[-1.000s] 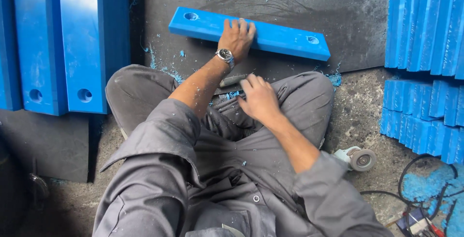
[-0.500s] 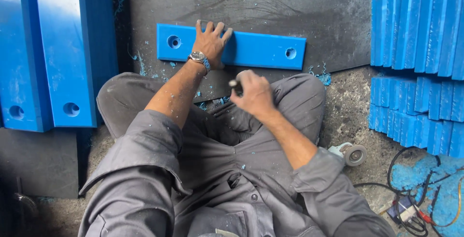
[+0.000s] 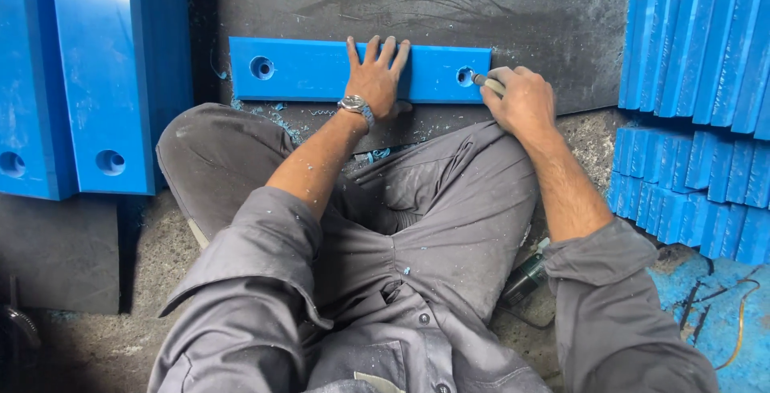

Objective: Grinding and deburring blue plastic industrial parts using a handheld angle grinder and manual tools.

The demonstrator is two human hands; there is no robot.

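Note:
A long blue plastic bar (image 3: 313, 70) with a round hole near each end lies flat on a dark grey board (image 3: 513, 8) in front of me. My left hand (image 3: 375, 76), with a wristwatch, presses palm-down on the bar's middle, fingers spread. My right hand (image 3: 521, 100) grips a small hand tool (image 3: 486, 83) whose tip sits at the bar's right-hand hole (image 3: 465, 76). I sit cross-legged in grey work clothes.
Wide blue slabs (image 3: 104, 72) with holes lie at the left. Stacks of blue bars (image 3: 698, 40) fill the right side, with more below them (image 3: 690, 196). A power tool (image 3: 525, 279) rests by my right knee; cables (image 3: 726, 313) lie at lower right. Blue shavings (image 3: 273, 112) litter the floor.
The bar now lies straight across the board. My right hand rose from my lap with the tool and reached the bar's right hole. My left hand stayed pressed on the bar.

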